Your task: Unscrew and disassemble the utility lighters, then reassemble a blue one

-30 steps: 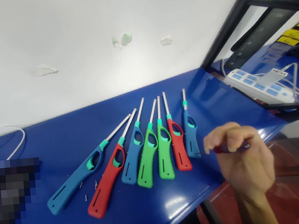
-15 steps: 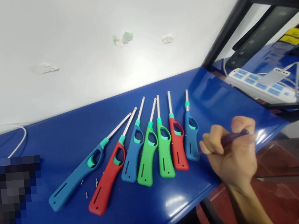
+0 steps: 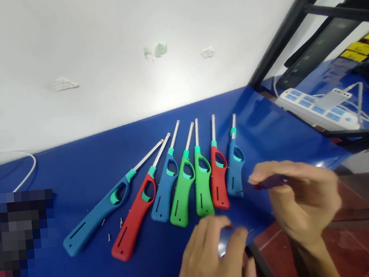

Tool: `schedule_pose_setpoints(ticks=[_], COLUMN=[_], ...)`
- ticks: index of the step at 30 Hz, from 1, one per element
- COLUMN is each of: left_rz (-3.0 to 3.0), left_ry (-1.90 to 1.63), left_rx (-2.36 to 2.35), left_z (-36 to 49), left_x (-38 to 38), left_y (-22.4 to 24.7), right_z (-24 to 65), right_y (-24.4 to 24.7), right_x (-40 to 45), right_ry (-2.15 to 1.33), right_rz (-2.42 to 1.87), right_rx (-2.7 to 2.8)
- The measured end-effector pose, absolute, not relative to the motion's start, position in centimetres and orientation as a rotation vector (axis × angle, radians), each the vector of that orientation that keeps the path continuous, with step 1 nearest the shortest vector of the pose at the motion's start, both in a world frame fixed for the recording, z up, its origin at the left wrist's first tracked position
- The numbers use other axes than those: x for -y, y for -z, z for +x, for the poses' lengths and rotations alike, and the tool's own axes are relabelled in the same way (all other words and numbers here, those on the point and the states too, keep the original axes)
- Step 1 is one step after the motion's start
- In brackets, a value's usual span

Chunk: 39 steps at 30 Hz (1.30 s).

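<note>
My right hand (image 3: 302, 197), at the right edge of the table, grips a screwdriver (image 3: 269, 183) with a dark purple handle. Its thin shaft points left towards the lower end of the rightmost blue gas lighter (image 3: 235, 168). Low in the middle is my left hand (image 3: 211, 257), somewhat blurred, with thumb and fingers apart and nothing visible between them. Just beyond it lie a green lighter (image 3: 203, 188) and a red lighter (image 3: 220, 183). More lighters fan out leftwards: another green one (image 3: 182, 190), a blue one (image 3: 164, 192), a red one (image 3: 135, 218) and a blue one (image 3: 95, 221).
Small screws (image 3: 121, 223) lie between the two leftmost lighters on the blue table (image 3: 77, 173). A white wall (image 3: 109, 54) stands behind. On the right are a black metal frame (image 3: 278, 31) and a white power strip (image 3: 314, 107). A white cable (image 3: 29, 171) lies at the left.
My left hand has come into view from below. My right hand has turned, bringing the screwdriver lower and pointing it left. The lighters lie as before; the view has shifted slightly.
</note>
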<state>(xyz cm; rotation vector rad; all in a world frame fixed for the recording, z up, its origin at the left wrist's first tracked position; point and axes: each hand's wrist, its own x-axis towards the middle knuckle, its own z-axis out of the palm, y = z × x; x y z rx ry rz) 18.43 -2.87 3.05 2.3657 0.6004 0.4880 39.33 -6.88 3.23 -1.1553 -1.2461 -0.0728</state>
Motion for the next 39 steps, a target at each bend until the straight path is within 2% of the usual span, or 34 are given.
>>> schedule_pose_setpoints(ticks=[2,8,15,21,26,31,35,39], left_rz=[2.619,2.939,2.948,2.942,2.923,2.887,2.885,2.888], left_ry=[-0.659,-0.569,-0.58,-0.61,-0.595,-0.63,-0.623,-0.619], left_rx=[-0.552,-0.492,-0.496,-0.495,-0.495,-0.47,-0.453,-0.46], left_z=[20.7,23.0,22.7,22.9,22.8,22.7,22.7,22.7], left_x=[2.8,2.8,2.8,2.7,2.7,2.4,2.4,2.5], left_y=[-2.0,-0.5,0.0,0.1,-0.1,-0.3,-0.4,-0.5], right_z=[38.9,39.1,38.9,38.9,38.7,38.5,38.4,38.3], right_y=[-3.3,-3.8,-4.0,-4.0,-4.3,-4.5,-4.4,-4.4], right_x=[7.1,7.2,7.9,8.0,7.9,7.9,7.9,7.9], right_ry=[0.118,0.34,0.249,0.436,0.336,0.387,0.231,0.287], right_rz=[-1.25,-1.263,-1.33,-1.358,-1.384,-1.401,-1.359,-1.335], right_rx=[1.246,1.137,1.237,1.155,1.197,1.182,1.228,1.196])
